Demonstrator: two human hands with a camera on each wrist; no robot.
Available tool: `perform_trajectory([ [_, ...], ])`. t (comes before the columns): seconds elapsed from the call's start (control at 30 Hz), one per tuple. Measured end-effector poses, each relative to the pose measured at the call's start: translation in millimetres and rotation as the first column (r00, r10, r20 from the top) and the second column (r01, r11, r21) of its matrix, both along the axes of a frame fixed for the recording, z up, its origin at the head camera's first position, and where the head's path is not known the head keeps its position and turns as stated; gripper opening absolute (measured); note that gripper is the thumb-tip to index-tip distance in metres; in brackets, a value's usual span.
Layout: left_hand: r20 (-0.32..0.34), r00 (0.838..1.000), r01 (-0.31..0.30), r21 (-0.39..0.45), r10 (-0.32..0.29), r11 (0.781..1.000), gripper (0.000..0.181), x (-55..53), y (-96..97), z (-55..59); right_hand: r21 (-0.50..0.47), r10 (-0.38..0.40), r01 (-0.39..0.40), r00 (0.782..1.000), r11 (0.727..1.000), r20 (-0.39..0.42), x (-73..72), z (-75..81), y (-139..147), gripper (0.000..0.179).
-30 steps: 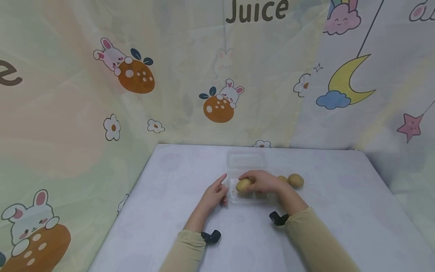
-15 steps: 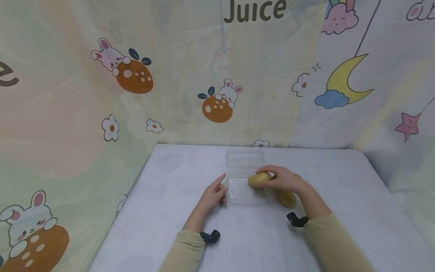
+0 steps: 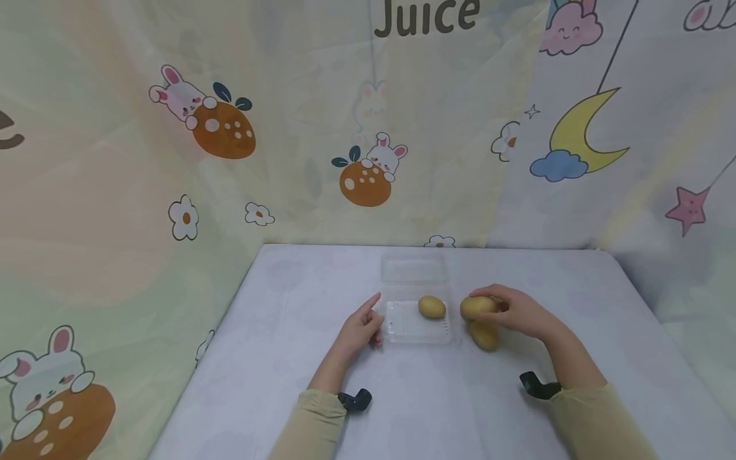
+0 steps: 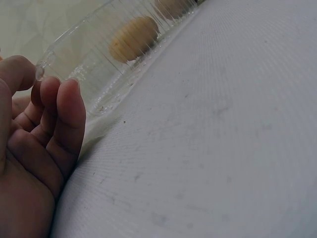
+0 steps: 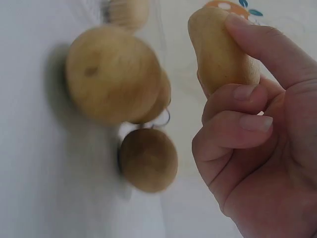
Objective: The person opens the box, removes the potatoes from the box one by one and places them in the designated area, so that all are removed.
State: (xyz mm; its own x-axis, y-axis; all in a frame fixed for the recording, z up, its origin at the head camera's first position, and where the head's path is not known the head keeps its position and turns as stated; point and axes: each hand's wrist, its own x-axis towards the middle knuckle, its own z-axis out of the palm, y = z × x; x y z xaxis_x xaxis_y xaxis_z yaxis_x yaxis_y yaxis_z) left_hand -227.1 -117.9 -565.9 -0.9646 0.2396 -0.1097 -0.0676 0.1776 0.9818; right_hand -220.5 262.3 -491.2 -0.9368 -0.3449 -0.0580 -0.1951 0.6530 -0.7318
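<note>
My right hand pinches a yellow-brown potato between thumb and fingers, right of a clear plastic box with its lid open. In the right wrist view, the thumb lies on the top of the held potato and two fingers curl below. Several loose potatoes stand close by, one of them visible just below the held one. Inside the box's base lies another potato. My left hand pinches the box's left edge, index finger extended; its fingertips meet the clear wall.
The open lid lies flat behind the box. A white cloth covers the table, with a printed curtain at the back and sides. Both wrists carry black camera mounts.
My right hand has moved right with the held potato, from over the box to beside the other potatoes. The potato inside the box is uncovered. My left hand stays put.
</note>
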Motion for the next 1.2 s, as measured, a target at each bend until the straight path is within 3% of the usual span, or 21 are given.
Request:
perform_trajectory([
  [0.33,0.012,1.000,0.015,0.029,-0.015,0.999,0.060,-0.1,-1.2,1.9,-0.058,-0.070,0.076,0.993,0.995,0.094,19.4,-13.0,36.7,0.061],
  [0.7,0.017,1.000,0.010,0.031,-0.010,0.999,0.060,1.0,-0.7,3.4,0.025,-0.139,0.138,0.989,0.990,0.046,24.4,-30.3,59.6,0.060],
  [0.83,0.017,1.000,0.008,0.037,-0.009,0.999,0.060,0.8,-1.0,2.8,0.016,-0.159,0.158,0.985,0.987,0.068,24.6,-38.2,63.1,0.061],
  [1.2,0.013,1.000,0.001,0.025,-0.002,1.000,0.060,0.8,-0.5,1.7,0.076,-0.169,0.165,0.984,0.983,0.050,24.8,-55.0,67.4,0.065],
])
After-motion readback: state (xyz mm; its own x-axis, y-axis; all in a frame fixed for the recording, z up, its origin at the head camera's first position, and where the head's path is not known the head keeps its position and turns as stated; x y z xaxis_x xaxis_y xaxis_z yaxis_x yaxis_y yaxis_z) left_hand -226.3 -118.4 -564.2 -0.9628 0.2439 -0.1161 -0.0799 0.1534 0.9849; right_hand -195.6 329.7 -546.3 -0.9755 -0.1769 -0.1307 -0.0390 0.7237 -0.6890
